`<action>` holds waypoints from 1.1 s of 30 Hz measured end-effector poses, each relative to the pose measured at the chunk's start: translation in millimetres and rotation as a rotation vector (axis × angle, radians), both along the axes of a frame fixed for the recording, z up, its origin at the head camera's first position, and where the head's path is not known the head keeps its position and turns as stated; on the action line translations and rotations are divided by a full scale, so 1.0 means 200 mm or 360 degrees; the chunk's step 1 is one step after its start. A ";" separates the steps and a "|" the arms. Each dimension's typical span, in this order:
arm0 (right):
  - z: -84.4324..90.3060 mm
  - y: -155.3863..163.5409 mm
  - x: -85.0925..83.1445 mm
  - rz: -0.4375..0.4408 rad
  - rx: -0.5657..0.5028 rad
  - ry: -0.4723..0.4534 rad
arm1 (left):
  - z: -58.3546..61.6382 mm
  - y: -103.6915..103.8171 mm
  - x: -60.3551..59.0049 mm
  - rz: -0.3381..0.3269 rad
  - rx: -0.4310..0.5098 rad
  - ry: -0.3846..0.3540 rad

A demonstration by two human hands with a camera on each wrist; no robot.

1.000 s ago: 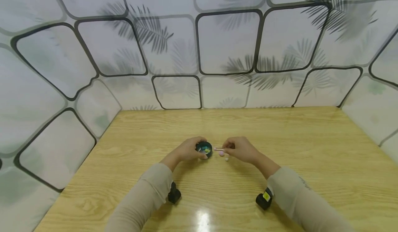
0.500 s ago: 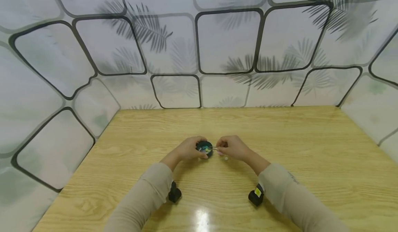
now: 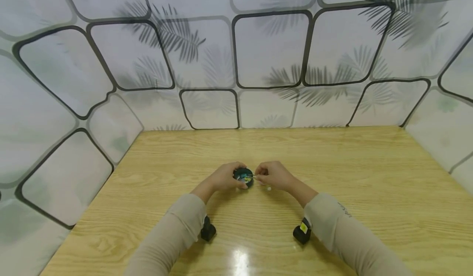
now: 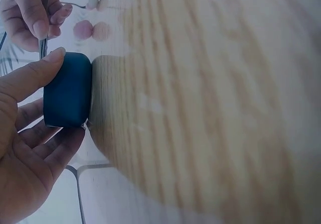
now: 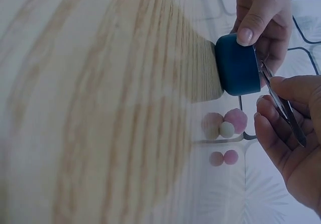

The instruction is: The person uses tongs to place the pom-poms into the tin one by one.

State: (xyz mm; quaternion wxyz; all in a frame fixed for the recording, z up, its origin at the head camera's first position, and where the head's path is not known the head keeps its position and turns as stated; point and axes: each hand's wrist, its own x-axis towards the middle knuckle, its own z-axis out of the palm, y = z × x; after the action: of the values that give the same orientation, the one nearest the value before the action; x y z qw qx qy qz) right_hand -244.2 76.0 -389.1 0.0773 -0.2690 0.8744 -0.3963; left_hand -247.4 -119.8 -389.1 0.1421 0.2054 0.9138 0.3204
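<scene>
My left hand point(image 3: 223, 177) holds a small round dark blue bowl point(image 4: 70, 91) on the table, thumb at the rim and fingers against its side. Several small coloured pieces lie inside. My right hand point(image 3: 277, 175) pinches metal tweezers point(image 5: 286, 111), whose tips reach over the rim into the bowl; what they grip there cannot be made out. Near the bowl on the right lie a larger pink pompom point(image 5: 235, 119), a white pompom point(image 5: 227, 129) and a smaller pink pompom point(image 5: 230, 156). In the head view the right hand hides the pink ones.
The glossy wood-grain table point(image 3: 332, 157) reflects the pompoms and bowl. A patterned wall covering point(image 3: 273, 50) rises behind it and along both sides. Black wrist cameras hang under both forearms, the left camera point(image 3: 208, 230) and the right camera point(image 3: 302, 231).
My right hand has moved left, bringing the tweezers from beside the bowl, with a small pale pink piece at their tips, to inside its rim. My left hand and the bowl have stayed put.
</scene>
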 end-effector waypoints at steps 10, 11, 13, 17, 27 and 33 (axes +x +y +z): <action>0.03 0.05 0.01 -0.0061 0.0021 0.0034 | 0.00 0.00 0.00 0.0010 0.0014 0.0000; 0.03 0.05 0.01 -0.0073 0.0034 0.0047 | 0.00 0.00 0.00 0.0011 0.0019 -0.0001; 0.03 0.07 0.01 -0.0086 0.0037 0.0042 | 0.00 0.00 0.00 0.0014 0.0024 0.0007; 0.01 0.11 0.01 -0.0087 0.0037 0.0037 | 0.00 0.00 0.00 0.0026 0.0022 0.0017; 0.00 0.20 0.03 -0.0131 0.0010 -0.0019 | 0.00 0.00 0.00 0.0009 -0.0007 0.0023; -0.01 0.25 0.05 -0.0140 0.0027 0.0014 | -0.01 0.00 0.00 0.0021 -0.0011 0.0012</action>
State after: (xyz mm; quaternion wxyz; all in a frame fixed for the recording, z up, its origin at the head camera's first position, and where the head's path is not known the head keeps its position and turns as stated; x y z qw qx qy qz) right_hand -234.8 126.8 -390.7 0.0582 -0.2313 0.8891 -0.3907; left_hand -248.0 -120.7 -391.1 0.1372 0.2002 0.9167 0.3173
